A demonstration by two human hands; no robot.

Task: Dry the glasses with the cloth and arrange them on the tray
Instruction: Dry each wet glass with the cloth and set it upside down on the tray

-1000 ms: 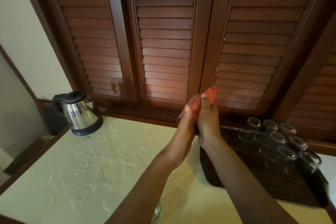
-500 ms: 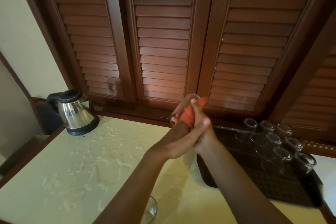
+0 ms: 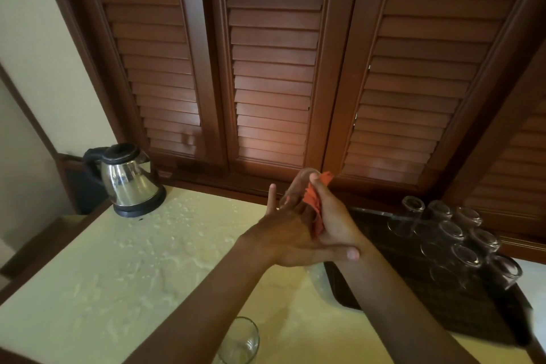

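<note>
Right hand (image 3: 331,216): fingers curled round an orange cloth (image 3: 314,205), pressing it against a clear drinking glass (image 3: 295,189) held up over the counter.
Left hand (image 3: 291,238): cups the glass from the near side; index finger and thumb stretched out straight, the other fingers hidden behind the glass, so how firmly it grips cannot be told.
Step in hand, as judged: drying this one glass, not yet placed.
Dark tray (image 3: 413,313): on the counter to the right, just beyond the right forearm; carries a cluster of upturned glasses (image 3: 452,233) at its far end, near end bare.
Cream countertop (image 3: 118,275): beaded with water. One more upright glass (image 3: 240,341) stands at the near edge, apparently undried.
Steel electric kettle (image 3: 128,180): far left corner.
Next move calls for: freeing the cloth, turning the glass rim down, and setting it beside the cluster without knocking a neighbour.
</note>
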